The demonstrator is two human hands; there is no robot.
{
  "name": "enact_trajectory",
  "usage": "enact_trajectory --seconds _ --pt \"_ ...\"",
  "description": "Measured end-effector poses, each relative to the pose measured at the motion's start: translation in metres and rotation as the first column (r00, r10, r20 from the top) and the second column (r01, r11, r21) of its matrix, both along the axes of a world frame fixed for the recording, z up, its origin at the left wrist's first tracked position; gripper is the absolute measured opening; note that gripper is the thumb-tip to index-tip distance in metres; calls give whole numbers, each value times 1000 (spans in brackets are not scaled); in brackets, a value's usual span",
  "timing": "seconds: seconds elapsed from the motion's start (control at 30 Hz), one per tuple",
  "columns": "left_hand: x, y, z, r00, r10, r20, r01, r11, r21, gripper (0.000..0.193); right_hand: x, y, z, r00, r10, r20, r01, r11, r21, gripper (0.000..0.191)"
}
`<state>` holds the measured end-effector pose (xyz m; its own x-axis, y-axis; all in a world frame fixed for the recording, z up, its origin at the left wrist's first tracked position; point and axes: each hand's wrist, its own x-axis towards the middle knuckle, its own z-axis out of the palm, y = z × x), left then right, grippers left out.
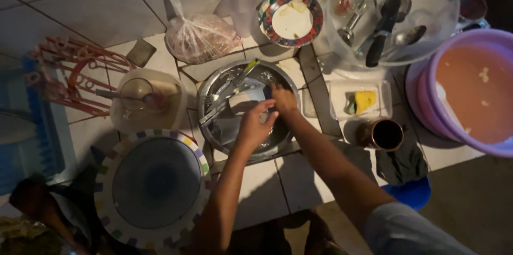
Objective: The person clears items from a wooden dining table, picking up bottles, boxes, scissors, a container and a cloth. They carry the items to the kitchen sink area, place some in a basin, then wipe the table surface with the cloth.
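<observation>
At the centre of the frame, over the steel basin (211, 92), my left hand (254, 126) is curled shut around a pale dish (247, 100), while my right hand (283, 99) presses down beside it; I cannot tell its fingers' state. Utensils (232, 86) lie in the basin. Lower left sits a colour-rimmed plate (107, 180); right of the basin, a yellow sponge (365, 101) in a tray (339, 92).

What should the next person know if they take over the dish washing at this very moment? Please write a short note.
Left hand: holds a pale container over the metal basin.
Right hand: on the same container, beside the utensils lying in the basin.
Done: cannot tell which pieces are already clean.
Left, judging by sight: the stained patterned plate; cutlery sits in the clear bowl; a sponge lies in its tray.
</observation>
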<state>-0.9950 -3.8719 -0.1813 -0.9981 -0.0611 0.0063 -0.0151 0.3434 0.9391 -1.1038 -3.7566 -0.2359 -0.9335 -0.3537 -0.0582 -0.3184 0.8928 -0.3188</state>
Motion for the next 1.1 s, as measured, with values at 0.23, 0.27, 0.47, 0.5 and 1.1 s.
enact_trajectory --seconds 0.23,0.27,0.47,0.5,1.1 --pt "7 -14 7 998 20 55 -20 1000 11 40 -6 -15 17 943 -252 218 241 968 77 22" --pt "8 -15 10 998 23 62 -23 1000 8 40 -2 -16 18 966 -222 129 233 970 -72 21" --pt "10 -25 23 998 46 38 -45 999 -27 37 24 -18 6 966 -253 -46 203 859 -471 22" --pt "10 -27 25 997 45 56 -45 999 -12 36 25 -16 4 963 -268 -3 239 864 -444 26" --pt "-33 46 143 996 9 -94 -30 973 -228 21 23 73 197 972 -202 121 233 895 -379 56"
